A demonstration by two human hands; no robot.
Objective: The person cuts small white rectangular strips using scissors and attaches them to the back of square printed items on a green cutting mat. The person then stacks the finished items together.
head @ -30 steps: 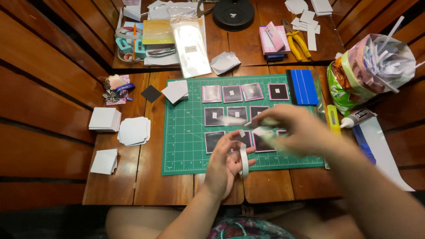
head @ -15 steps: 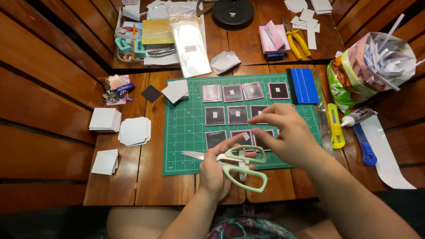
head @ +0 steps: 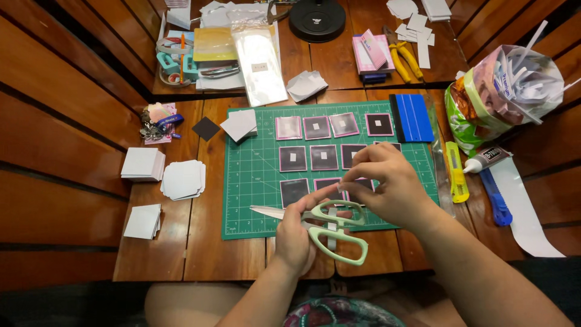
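My left hand grips the pale green scissors; my right hand pinches something tiny over the green mat, so I should steady it before trimming.

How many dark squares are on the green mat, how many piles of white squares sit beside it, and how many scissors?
Dark squares with pink edges, some partly hidden by the hands: 10
Piles of white squares left of the mat: 3
Scissors, in the left hand: 1
Total: 14
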